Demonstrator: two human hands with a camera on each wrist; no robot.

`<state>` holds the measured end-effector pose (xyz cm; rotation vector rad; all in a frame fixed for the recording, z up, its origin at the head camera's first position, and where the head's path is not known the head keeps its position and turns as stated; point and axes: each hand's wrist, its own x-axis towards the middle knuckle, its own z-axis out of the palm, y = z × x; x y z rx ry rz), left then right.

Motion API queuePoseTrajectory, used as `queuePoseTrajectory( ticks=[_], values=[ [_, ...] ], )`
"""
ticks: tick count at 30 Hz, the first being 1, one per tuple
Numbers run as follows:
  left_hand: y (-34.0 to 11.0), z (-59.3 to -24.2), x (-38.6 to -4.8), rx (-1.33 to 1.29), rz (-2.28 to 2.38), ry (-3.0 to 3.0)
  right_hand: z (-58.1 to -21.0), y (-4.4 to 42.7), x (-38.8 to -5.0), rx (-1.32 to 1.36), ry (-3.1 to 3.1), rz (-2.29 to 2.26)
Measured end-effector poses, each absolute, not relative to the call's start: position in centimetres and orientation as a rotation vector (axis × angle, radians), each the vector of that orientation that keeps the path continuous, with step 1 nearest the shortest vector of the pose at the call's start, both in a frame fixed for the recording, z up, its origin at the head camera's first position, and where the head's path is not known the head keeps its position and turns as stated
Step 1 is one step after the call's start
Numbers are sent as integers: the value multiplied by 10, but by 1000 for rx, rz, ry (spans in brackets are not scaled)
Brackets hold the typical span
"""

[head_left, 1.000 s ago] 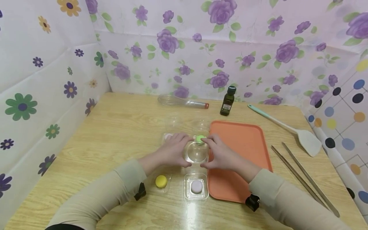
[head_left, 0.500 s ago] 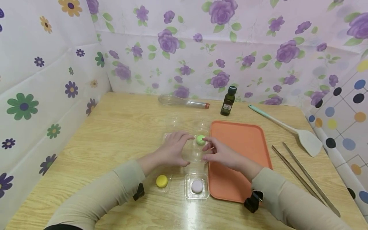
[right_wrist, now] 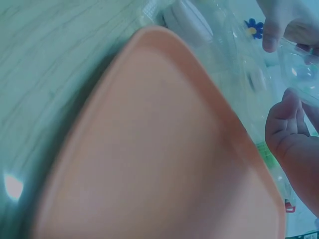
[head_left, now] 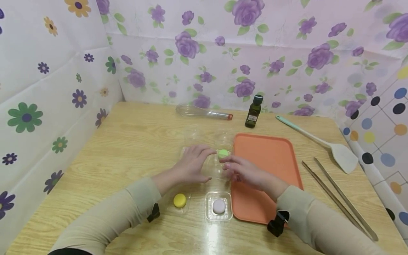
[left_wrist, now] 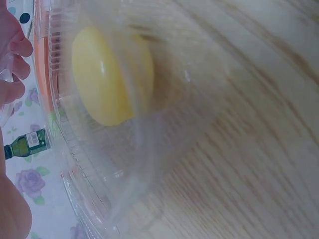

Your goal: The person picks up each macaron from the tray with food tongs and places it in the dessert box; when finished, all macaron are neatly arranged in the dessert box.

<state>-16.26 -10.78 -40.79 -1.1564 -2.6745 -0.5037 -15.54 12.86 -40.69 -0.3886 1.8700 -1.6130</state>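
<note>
My left hand (head_left: pixel 191 164) spreads its fingers and thumb around the left side of a clear plastic lid (head_left: pixel 219 170), gripping its edge. On the other side my right hand (head_left: pixel 247 171) pinches the lid with bent fingers. The right wrist view has the lid (right_wrist: pixel 299 72) between both hands. Just beyond it, a green round piece (head_left: pixel 223 153) sits in a clear container. Nearer the body, a yellow piece (head_left: pixel 180 200) and a pale purple one (head_left: pixel 219 206) lie in clear trays. Another container is partly hidden behind my left hand.
An orange tray (head_left: pixel 267 163) lies right of the containers, under my right forearm. Toward the wall are a whisk (head_left: pixel 204 112) and a dark bottle (head_left: pixel 253 112). Farther right lie a white spatula (head_left: pixel 343 157) and metal tongs (head_left: pixel 341 196). Clear domed lids (head_left: pixel 192 134) stand behind the containers.
My right hand's fingers have shifted and bent more at the lid's right edge, and its thumb is less visible. The left hand has barely moved.
</note>
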Motion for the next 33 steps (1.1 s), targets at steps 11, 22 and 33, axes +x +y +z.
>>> queuePoseTrajectory(
  ticks=[11, 22, 33],
  values=[
    [-106, -406, -160, -1091, -480, -2664, -410, 124, -158, -240, 1671, -1717],
    [-106, -407, -162, -1129, -415, -2521, -407, 130, -160, -286, 1548, -1698],
    [-108, -409, -165, -1243, -332, -2279, -404, 132, -161, -265, 1512, -1717]
  ],
)
